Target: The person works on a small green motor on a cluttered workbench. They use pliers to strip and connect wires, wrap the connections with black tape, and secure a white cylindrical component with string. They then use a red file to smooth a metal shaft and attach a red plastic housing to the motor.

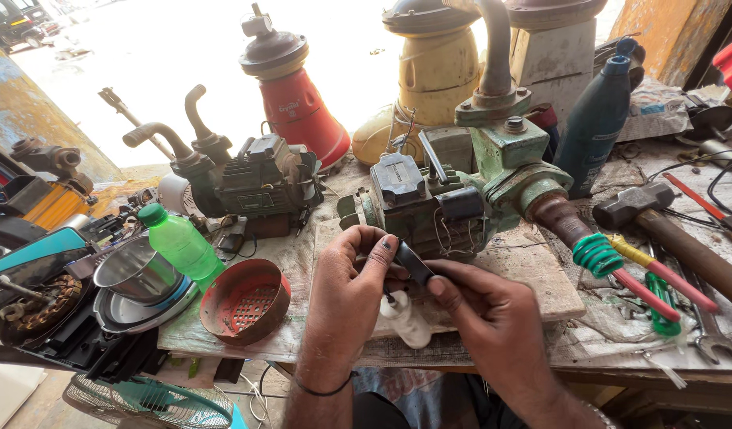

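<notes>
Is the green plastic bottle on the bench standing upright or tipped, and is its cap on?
Tilted, cap on. The green bottle leans with its capped top toward the upper left, its base by the red perforated bowl.

left hand [352, 274] fingers pinched | right hand [481, 306] fingers pinched | hands touching
</notes>
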